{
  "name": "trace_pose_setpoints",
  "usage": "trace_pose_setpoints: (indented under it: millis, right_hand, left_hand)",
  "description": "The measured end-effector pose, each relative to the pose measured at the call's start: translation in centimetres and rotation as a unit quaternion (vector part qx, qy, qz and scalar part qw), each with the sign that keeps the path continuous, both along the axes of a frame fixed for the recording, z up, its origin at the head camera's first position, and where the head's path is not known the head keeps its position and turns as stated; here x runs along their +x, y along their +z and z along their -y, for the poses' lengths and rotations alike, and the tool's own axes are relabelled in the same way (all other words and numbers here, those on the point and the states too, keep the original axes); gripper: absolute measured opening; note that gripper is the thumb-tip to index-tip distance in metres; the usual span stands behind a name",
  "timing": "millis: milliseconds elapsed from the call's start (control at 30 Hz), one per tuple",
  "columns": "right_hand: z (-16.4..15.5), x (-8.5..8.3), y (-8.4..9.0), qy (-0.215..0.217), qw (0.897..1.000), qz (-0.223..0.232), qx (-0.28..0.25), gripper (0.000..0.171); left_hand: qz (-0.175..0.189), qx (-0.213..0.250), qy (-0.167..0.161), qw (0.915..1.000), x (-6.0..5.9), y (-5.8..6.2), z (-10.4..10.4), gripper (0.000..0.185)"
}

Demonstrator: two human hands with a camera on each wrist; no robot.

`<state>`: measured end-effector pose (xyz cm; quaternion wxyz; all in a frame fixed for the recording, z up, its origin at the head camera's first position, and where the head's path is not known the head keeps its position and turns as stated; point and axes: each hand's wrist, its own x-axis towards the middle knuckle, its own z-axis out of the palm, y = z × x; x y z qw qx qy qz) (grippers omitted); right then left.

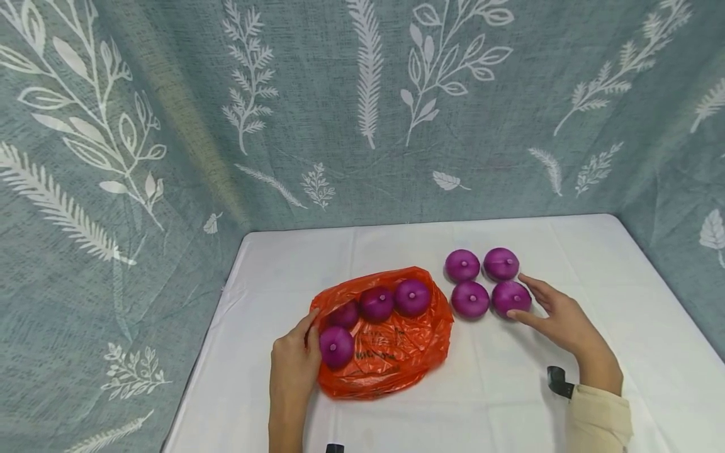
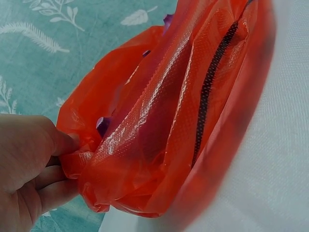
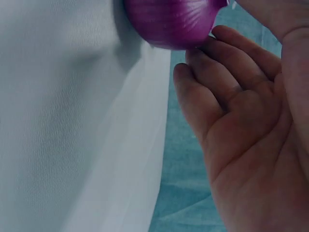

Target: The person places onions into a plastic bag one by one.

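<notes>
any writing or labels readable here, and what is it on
Dark print on the orange plastic bag: too small and crumpled to read.
Black stripe of print on the same bag in the left wrist view: blurred, no letters legible.
No text shows on the purple onions, the white tablecloth or the leaf-patterned backdrop.

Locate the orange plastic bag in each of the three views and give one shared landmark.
Head: the orange plastic bag lies centre-low on the white tablecloth, red onions on it, the left hand at its left edge.
Left wrist: it fills the frame's middle; the left hand pinches its edge.
Right wrist: not in view; only the right hand touching a red onion.
Shared landmark: the white tablecloth.
</notes>
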<state>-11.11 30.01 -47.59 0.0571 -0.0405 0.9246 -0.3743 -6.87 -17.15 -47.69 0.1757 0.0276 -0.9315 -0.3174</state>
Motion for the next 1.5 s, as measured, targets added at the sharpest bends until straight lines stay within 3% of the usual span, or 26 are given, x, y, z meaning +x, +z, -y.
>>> trace_pose_setpoints:
  millis: [1233, 1500]
  right_hand:
    - [1.1, -0.1, -0.5, -0.004, 1.0, -0.004, 0.019, 0.081]
    - [1.2, -0.1, -0.7, -0.009, 1.0, -0.022, 0.02, 0.08]
  left_hand:
    - [0.019, 0.004, 0.009, 0.9998, 0.2, -0.1, 0.0, 0.035]
    - [0.02, 0.009, 0.009, 0.9997, 0.1, -0.1, 0.1, 0.035]
